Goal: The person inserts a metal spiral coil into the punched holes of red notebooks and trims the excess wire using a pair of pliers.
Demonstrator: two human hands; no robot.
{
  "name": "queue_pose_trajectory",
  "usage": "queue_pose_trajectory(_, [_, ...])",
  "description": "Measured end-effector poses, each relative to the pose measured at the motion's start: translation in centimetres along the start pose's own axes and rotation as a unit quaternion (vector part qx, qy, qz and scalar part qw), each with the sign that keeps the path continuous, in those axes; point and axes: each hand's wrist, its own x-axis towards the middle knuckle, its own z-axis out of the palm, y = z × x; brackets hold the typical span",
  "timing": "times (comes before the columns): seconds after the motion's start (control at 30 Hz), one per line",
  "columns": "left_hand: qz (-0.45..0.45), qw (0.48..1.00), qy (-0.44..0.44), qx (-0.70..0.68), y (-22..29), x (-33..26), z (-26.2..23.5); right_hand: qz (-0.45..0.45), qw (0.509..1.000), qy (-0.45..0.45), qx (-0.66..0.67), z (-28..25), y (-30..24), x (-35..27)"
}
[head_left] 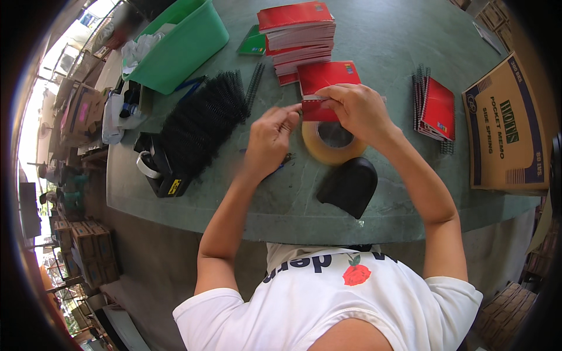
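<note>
A small red notebook (325, 88) is held up over the middle of the tabletop (386, 41), just above a roll of tape (331, 143): right hand (357, 108) closed on its lower edge, left hand (270, 136) w/ fingertips pinched at its left corner. The step is judged to be fine work along that edge, so the notebook should be kept steady by the right hand & the edge kept level. The pile of black spiral coils (202, 120) toward the left edge is best left undisturbed.

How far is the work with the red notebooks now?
Done, it seems: a few bound notebooks lie at the right. In hand: left hand and right hand hold one small red notebook. Left: a tall notebook stack and a pile of black spirals.
</note>
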Motion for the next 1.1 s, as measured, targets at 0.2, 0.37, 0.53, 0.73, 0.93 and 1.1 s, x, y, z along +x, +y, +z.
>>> queue_pose_trajectory(0.2, [0.016, 0.997, 0.027, 0.067, 1.6, 0.5, -0.1, 0.048, 0.997, -0.062, 0.001, -0.1, -0.4, -0.2])
queue_pose_trajectory(0.37, [-0.042, 0.997, 0.056, 0.026, 1.4, 0.6, 0.3, 0.008, 0.998, -0.052, 0.029, 0.1, -0.2, -0.5])
queue_pose_trajectory(0.53, [-0.109, 0.986, 0.044, -0.119, 0.8, 0.8, 0.3, -0.043, 0.999, -0.003, 0.013, 0.7, -0.1, -0.4])
queue_pose_trajectory(0.73, [-0.103, 0.991, 0.065, -0.047, 1.3, 0.9, -0.2, -0.039, 0.999, -0.026, 0.015, 0.7, -0.6, -0.5])
queue_pose_trajectory(0.93, [0.008, 0.997, 0.077, -0.020, 1.3, 0.3, -0.4, -0.009, 0.999, -0.040, 0.015, 0.5, -0.6, -0.1])
queue_pose_trajectory(1.1, [-0.057, 0.996, 0.071, 0.009, 1.7, 0.1, 0.2, -0.030, 0.999, -0.028, 0.026, 0.7, -0.1, -0.3])
